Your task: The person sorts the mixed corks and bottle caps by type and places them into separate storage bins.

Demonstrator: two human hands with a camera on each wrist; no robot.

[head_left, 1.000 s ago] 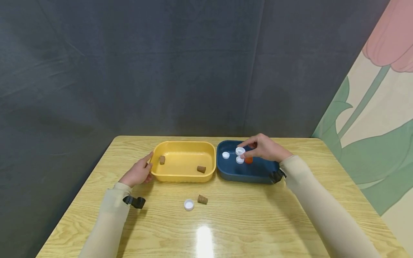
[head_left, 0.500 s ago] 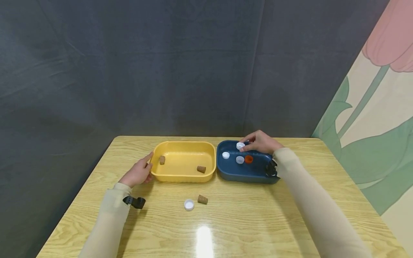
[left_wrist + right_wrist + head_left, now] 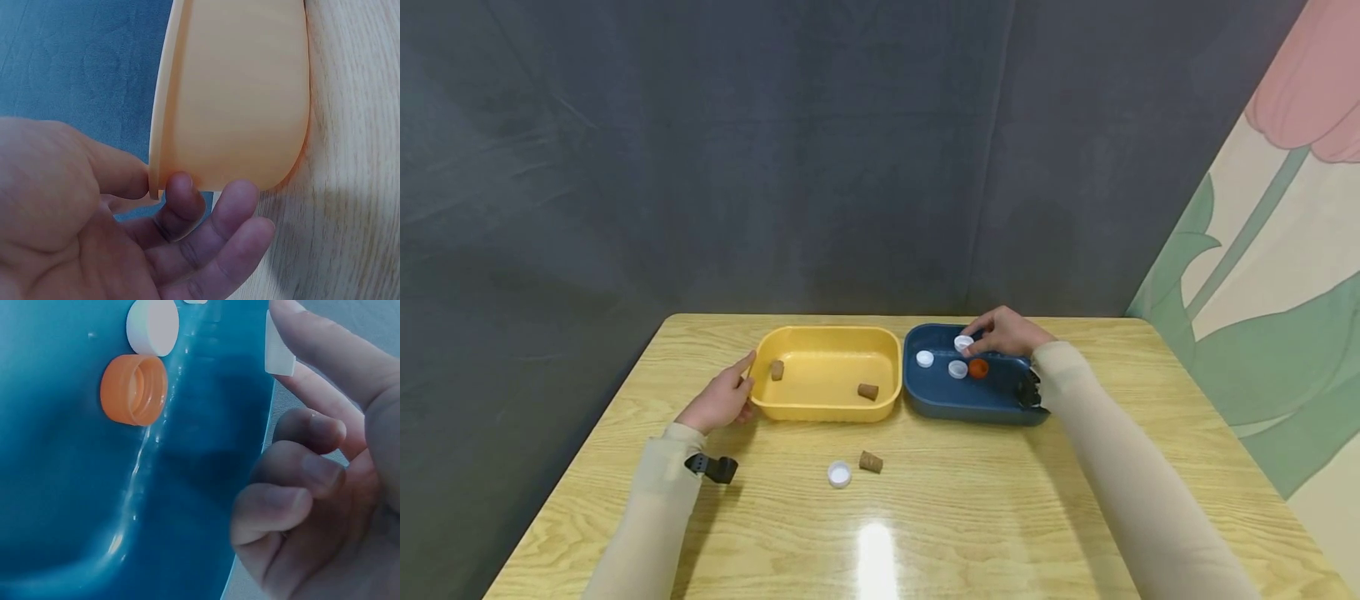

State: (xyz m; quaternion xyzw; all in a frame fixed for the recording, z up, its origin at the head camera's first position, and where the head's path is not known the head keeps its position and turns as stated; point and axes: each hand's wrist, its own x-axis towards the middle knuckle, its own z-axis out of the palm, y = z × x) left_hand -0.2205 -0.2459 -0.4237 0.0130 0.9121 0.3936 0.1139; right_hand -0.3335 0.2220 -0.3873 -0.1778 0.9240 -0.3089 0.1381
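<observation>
My left hand (image 3: 718,400) holds the left end of the yellow tray (image 3: 827,412); the left wrist view has the thumb at its rim and the fingertips by its outer wall. Over the back of the dark blue tray (image 3: 973,413), my right hand (image 3: 1009,333) pinches a white bottle cap (image 3: 279,347) between thumb and index finger, the other fingers curled. In the blue tray lie an orange bottle cap (image 3: 978,368), a white cap (image 3: 958,369) beside it and another white cap (image 3: 925,358) further left. Two corks, one left (image 3: 777,370) and one right (image 3: 868,391), lie in the yellow tray.
On the wooden table (image 3: 970,517), in front of the trays, are a loose white cap (image 3: 839,474) and a cork (image 3: 871,462) close together. The two trays stand side by side near the back edge, before a dark curtain (image 3: 850,167). A painted wall (image 3: 1285,333) is at the right.
My right hand has moved toward the back of the blue tray with the white cap, then slightly right, uncovering the orange cap. My left hand has stayed at the yellow tray.
</observation>
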